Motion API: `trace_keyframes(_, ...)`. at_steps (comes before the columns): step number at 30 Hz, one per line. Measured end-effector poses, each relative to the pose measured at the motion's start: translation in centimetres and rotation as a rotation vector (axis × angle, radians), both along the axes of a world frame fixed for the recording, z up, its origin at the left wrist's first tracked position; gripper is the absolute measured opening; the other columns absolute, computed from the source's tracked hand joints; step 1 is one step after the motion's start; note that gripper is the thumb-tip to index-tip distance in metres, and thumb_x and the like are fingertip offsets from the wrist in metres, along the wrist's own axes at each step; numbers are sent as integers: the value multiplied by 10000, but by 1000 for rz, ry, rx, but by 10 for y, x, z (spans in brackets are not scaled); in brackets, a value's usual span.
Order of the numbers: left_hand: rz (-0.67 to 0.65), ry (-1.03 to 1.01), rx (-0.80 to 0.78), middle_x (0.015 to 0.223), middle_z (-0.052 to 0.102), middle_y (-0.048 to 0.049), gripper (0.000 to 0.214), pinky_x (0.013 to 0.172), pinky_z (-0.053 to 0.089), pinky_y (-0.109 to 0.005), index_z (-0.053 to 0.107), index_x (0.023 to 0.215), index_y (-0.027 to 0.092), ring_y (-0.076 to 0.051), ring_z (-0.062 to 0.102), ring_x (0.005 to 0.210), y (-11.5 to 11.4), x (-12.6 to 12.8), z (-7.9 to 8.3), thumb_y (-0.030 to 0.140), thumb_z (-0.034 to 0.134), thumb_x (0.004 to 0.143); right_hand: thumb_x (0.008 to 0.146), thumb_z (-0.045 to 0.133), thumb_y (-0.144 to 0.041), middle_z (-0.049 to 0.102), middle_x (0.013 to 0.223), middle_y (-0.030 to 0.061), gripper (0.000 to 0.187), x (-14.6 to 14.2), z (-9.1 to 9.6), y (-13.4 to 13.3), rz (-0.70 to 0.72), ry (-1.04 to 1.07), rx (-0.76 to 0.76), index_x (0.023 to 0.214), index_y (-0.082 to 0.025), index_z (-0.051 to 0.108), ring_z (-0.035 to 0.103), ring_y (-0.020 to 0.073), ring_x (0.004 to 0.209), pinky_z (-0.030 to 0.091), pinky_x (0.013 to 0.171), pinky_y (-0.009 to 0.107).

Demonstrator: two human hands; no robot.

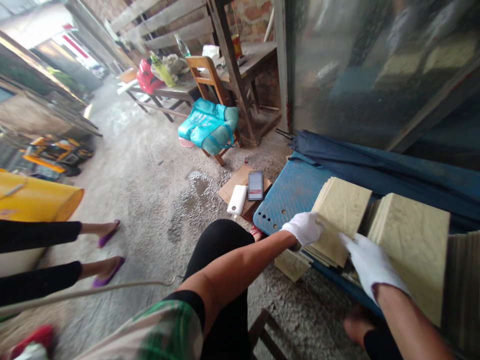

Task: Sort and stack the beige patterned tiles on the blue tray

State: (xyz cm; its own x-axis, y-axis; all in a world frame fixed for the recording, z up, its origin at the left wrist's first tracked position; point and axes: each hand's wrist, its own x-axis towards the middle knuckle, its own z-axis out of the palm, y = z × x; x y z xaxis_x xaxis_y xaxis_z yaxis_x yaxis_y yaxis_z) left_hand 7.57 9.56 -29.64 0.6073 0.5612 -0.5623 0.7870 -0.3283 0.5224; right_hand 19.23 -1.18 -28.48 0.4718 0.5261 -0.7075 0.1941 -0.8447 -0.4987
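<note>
Head view: I look down over my black-clad knee (221, 240) at two piles of beige textured tiles on a low blue board (292, 192)
Left hand (305, 227): white-gloved; fingers wrapped narrowly round the near left edge of the left stack of tiles (343, 210), holding it
Right hand (369, 265): white-gloved; fingers (347, 241) stretched out flat against the near right corner of that same stack; whether they grip it I cannot tell
Left stack of tiles: lies on the blue board between my two hands, fanned a little at its near edge, tilted up toward me
Right stack of tiles (416, 240): just beside the left one, to the right of my right hand; apart from both hands
Loose tile (290, 264): below the board's near edge, under my left wrist, on the concrete floor (150, 200)
By the board's far corner: a phone (255, 185) and a white power bank (237, 200) on a piece of cardboard (229, 189)
Farther off: a teal bag (208, 125) on a wooden chair (206, 75)
Far left: another person's legs in purple slippers (108, 232), well apart from me; a yellow drum (37, 200) behind them
</note>
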Motion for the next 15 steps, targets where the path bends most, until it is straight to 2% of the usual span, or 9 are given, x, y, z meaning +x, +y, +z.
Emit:
trace_keyframes(6,92,-20,-17,1043,701,-119,350,838,502,-305,651,1120,177,-234,650,983,0,-2,-5,285,479,835,832,543,-510,724,944,111,449,4,-16,-14,-158,104,129,1090,-175,695,674,267,882,495,698,304)
trace_keyframes(12,193,-13,5,968,700,-87,282,826,505,-308,673,990,176,-226,645,933,9,-5,-11,345,546,802,803,518,-650,725,857,89,531,5,-4,-14,-104,-6,65,913,-176,731,668,286,858,496,685,329)
trace_keyframes(14,291,-65,-108,934,696,-72,311,789,516,-307,681,939,164,-217,646,883,14,-6,-9,415,619,767,804,531,-622,730,914,105,527,4,-2,-14,-162,20,125,955,-164,744,674,295,900,521,693,331)
trace_keyframes(15,372,-136,-245,925,695,-64,342,767,524,-300,683,935,161,-203,648,852,17,-7,-7,443,657,743,801,549,-594,729,980,109,516,3,-3,-14,-200,51,181,1000,-160,746,672,297,951,537,722,330)
